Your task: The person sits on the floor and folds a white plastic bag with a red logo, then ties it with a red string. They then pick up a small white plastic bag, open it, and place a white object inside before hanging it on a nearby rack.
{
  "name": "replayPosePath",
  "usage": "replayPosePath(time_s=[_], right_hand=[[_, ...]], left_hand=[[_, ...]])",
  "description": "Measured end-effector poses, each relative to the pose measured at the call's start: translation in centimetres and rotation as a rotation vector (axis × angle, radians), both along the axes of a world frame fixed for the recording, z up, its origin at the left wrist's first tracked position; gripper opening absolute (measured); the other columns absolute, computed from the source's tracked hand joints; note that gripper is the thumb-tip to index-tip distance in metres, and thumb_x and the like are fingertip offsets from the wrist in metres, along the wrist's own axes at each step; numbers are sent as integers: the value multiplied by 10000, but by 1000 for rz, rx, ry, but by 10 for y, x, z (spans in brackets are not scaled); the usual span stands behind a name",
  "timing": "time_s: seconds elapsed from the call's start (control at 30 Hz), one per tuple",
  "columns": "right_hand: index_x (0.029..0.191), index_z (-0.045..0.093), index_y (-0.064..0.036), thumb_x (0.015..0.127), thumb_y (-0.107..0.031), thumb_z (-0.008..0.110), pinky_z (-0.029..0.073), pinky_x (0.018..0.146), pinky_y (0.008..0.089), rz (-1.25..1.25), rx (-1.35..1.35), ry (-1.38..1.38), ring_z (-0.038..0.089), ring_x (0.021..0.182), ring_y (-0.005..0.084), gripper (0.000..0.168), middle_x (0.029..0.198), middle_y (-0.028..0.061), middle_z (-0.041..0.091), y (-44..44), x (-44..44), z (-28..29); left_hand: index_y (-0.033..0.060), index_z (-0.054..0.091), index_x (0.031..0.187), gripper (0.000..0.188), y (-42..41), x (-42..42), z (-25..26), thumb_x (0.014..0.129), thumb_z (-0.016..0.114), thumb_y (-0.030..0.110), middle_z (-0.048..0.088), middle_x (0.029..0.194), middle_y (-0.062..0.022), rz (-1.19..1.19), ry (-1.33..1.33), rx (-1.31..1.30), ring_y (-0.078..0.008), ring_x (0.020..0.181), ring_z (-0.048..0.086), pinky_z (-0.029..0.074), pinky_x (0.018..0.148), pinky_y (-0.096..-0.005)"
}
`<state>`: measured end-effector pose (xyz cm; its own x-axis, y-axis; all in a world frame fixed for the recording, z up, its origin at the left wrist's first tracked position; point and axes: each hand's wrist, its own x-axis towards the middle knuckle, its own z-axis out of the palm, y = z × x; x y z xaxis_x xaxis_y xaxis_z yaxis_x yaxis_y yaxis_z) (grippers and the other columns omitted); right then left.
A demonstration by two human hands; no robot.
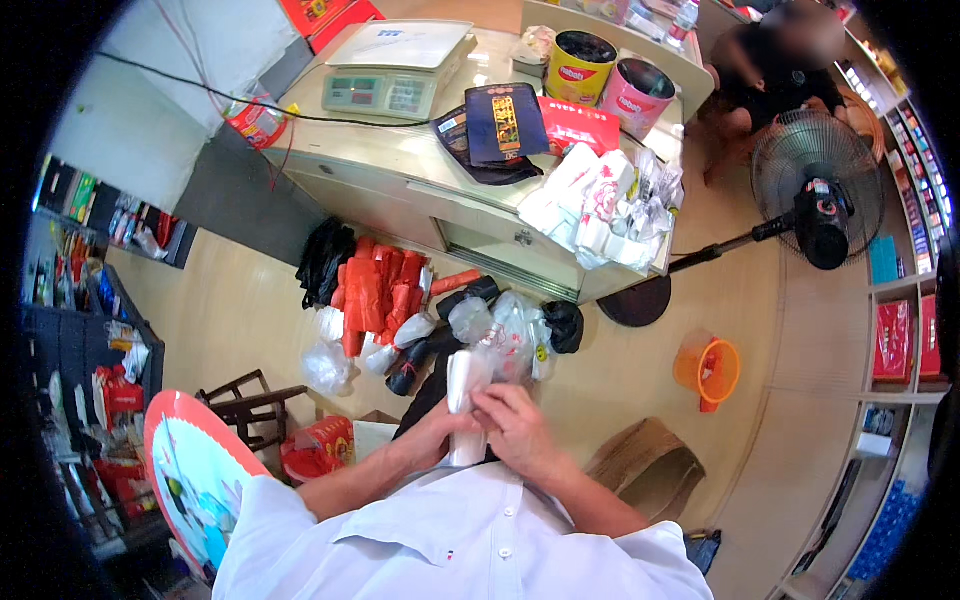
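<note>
A white bundle of thin plastic bags, rolled or folded lengthwise, stands before my shirt front. My left hand grips it from the left side. On its right side the bent fingers of my right hand pinch the plastic. Just beyond lie clear plastic bags with red print. Red plastic bag bundles are heaped on the floor farther left, beside black plastic bags. A dark roll tied with a red string lies near my knees.
A counter bears a digital scale, dark packets and white plastic bags. At right are a pedestal fan, an orange bin and a cardboard box. A person sits behind the fan. A wooden stool is at left.
</note>
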<state>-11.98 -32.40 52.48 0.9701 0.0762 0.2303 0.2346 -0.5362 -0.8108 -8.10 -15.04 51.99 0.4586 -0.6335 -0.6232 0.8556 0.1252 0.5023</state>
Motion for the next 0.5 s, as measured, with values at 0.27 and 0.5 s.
replayPosePath(time_s=[0.27,0.5], right_hand=[[915,646,-39,724,-16,689,525,789,402,188,-9,-8,623,882,320,197,957,136,636,7,-34,-11],[936,644,-37,775,11,699,527,761,383,229,43,98,635,865,315,177,971,134,646,42,-24,-13]], left_hand=[[85,497,1330,479,-1,-60,-6,970,579,390,592,1166,-68,242,249,19,-177,1075,588,500,920,-365],[97,584,1199,520,29,-52,-7,945,558,550,626,1074,-43,306,267,45,-140,938,608,509,794,-322]])
